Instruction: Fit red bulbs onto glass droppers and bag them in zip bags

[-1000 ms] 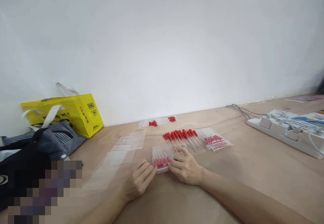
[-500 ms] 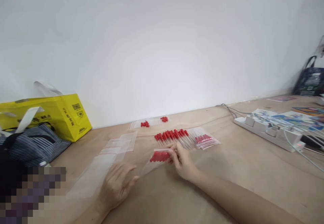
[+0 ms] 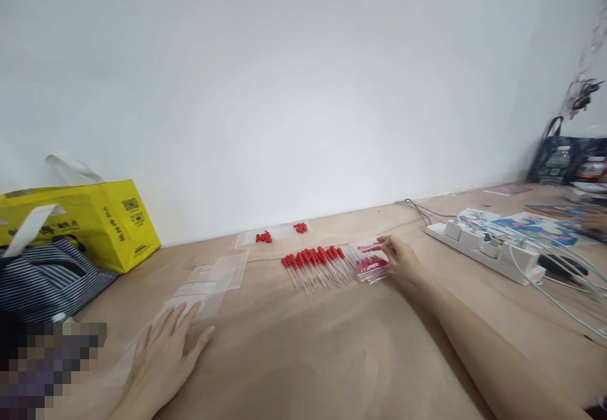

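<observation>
My right hand (image 3: 399, 257) pinches the edge of a clear zip bag (image 3: 369, 248) with red dropper bulbs inside, laid over the other filled zip bag (image 3: 372, 271). To their left, a row of glass droppers (image 3: 320, 268) with red rubber bulbs lies side by side on the table. My left hand (image 3: 165, 347) lies flat with fingers spread, on or right beside several overlapping empty zip bags (image 3: 208, 281). Behind the row, loose red rubber bulbs (image 3: 264, 237) form one small heap and more red bulbs (image 3: 300, 227) another, both on a clear plastic bag (image 3: 283, 233).
A white power strip (image 3: 478, 252) with plugs and cables stands at the right, near colourful printed sheets (image 3: 540, 227). At the left are a yellow bag (image 3: 118, 224) and a striped bag (image 3: 61, 281). Another person's hand (image 3: 595, 222) shows at the right edge.
My right hand has carried the filled zip bag from in front of the droppers rightward to the other filled bag. My left hand has moved left and flattened over the empty bags.
</observation>
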`<state>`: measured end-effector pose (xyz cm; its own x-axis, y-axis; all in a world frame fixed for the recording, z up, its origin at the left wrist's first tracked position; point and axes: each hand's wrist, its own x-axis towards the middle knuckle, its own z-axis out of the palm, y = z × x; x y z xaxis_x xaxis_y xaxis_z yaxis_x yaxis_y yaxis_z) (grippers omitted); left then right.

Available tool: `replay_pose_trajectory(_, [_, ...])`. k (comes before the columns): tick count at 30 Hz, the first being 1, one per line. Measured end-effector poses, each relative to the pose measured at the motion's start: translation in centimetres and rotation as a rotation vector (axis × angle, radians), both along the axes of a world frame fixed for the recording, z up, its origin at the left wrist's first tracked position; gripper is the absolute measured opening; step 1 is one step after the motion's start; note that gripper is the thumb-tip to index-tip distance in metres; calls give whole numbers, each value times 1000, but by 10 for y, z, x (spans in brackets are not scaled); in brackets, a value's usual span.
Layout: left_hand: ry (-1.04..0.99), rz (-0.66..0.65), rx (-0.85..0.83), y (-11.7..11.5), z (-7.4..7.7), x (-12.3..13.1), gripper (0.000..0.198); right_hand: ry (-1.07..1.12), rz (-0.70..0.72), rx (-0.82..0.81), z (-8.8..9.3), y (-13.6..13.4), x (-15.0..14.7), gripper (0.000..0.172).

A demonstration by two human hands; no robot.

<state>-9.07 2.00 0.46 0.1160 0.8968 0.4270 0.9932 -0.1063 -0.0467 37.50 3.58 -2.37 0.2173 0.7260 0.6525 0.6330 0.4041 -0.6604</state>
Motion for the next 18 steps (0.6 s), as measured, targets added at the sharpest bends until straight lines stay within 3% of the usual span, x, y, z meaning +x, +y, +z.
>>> replay_pose_trajectory(3, [-36, 98, -225, 0, 0, -2, 68, -130, 65, -64, -2, -5, 12, 8])
replay_pose_trajectory(6, [-35, 76, -373, 0, -1, -1, 60, -208, -4, -51, 4, -7, 13, 8])
replay_pose_trajectory(10, [-22, 9, -401, -3, -3, 6, 57, -269, -135, -2, 11, -7, -21, 14])
replay_pose_trajectory(12, [-33, -84, -404, -12, -1, 16, 56, -339, -119, 18, 10, -9, -50, 11])
replay_pose_trajectory(15, [-46, -284, -450, -35, 4, 37, 54, -642, -35, 137, 4, -16, -93, 12])
replay_pose_trajectory(18, [-80, -507, -482, -58, 10, 58, 50, -762, 97, 199, 0, -25, -119, 13])
